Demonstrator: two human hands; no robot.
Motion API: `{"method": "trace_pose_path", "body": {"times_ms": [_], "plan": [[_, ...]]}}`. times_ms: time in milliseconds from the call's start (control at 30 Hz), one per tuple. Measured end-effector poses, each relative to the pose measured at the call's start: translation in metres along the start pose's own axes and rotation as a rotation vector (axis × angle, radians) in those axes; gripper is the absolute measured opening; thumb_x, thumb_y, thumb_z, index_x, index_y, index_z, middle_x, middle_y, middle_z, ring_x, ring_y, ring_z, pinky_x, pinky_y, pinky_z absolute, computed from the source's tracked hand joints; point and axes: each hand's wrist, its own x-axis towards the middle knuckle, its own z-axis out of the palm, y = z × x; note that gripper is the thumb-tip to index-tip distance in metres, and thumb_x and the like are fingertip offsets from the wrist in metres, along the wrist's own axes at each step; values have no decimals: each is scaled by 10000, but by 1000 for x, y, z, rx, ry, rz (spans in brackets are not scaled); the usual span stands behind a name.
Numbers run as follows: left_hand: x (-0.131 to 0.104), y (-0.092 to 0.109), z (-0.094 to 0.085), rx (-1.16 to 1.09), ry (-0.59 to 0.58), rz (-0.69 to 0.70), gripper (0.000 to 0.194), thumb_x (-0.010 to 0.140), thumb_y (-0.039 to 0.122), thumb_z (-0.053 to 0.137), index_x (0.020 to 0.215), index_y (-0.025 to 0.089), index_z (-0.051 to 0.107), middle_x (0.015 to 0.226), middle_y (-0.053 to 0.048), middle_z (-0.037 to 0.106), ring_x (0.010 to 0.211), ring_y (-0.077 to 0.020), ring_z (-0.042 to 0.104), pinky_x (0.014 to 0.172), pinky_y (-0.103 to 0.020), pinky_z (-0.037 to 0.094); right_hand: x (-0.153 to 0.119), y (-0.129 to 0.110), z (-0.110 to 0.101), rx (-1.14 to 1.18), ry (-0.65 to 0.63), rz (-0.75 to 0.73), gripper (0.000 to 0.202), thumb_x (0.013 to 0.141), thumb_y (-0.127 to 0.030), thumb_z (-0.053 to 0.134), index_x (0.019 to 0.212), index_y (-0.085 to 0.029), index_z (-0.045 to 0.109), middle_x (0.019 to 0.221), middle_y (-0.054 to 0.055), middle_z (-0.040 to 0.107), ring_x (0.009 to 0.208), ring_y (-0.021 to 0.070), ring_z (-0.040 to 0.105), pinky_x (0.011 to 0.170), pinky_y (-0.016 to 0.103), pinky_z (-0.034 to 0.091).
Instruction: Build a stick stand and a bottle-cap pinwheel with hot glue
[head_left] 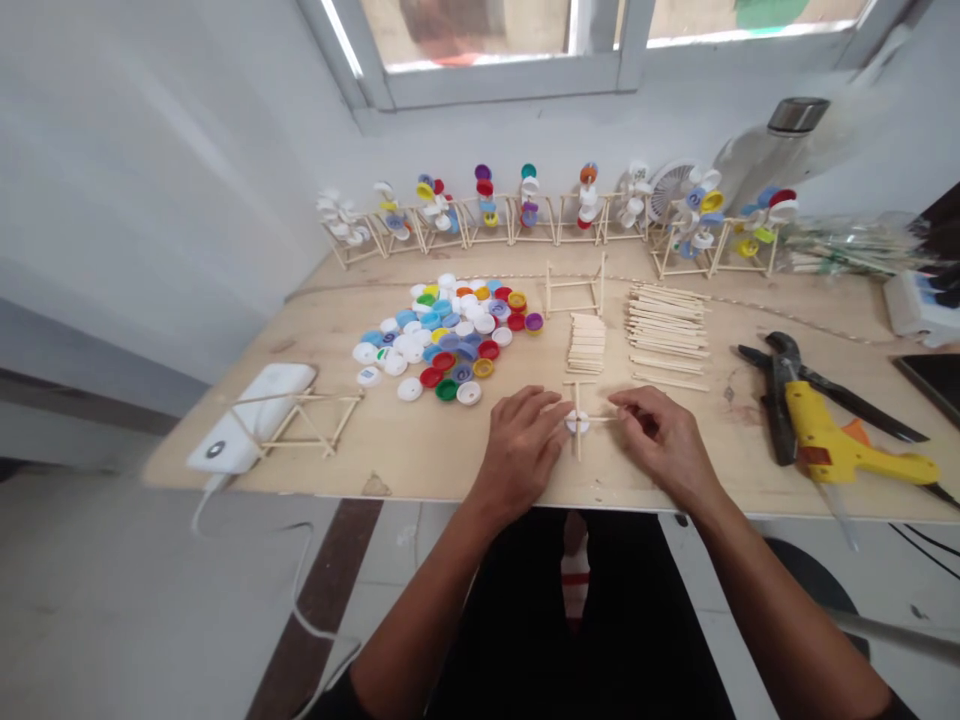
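Lower centre of the frame: a cross of wooden sticks (577, 445) is lying flat near the worktop's (420, 455) front edge, a white bottle cap (574, 423) at its middle. Left hand (525, 440), fingers together and curved, is reaching the cap's side; cannot tell whether its grip is closing on anything. Right hand (656, 430), thumb and forefinger drawn close, is holding its grip at the outer end of the right-pointing stick; pinch or mere touch, cannot tell. Centre: loose coloured caps (457, 335) are spreading in a heap; short sticks (586, 343) and long sticks (666, 330) are lying in piles to its right. Lower right: a yellow glue gun (832, 440) is resting beside black-handled pliers (780, 390).
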Motion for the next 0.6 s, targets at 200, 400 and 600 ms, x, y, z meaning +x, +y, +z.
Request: {"method": "trace_pose_path", "body": {"times_ms": [200,400,600], "plan": [[-13,18,2,246,-108,27,483,842,432,487,1284,235,469,1396,-89,413,1340,-318,242,1069,-512,175,-1,2,0,-3,27,5,211,804,-254,497,942,-185,641,912,55,651,648,144,566,593,292,462],[-16,19,6,338,-117,52,499,842,480,469,1282,246,469,1408,-85,400,1345,-320,234,1083,-528,154,-1,3,0,-5,39,3,207,795,-231,501,931,-170,645,926,62,656,696,152,589,615,287,471],[-16,20,7,349,-94,58,483,836,470,487,1270,256,486,1386,-82,427,1337,-320,254,1083,-540,167,-2,7,0,10,54,7,210,797,-227,496,928,-167,649,932,63,662,739,159,607,643,292,486]]}}
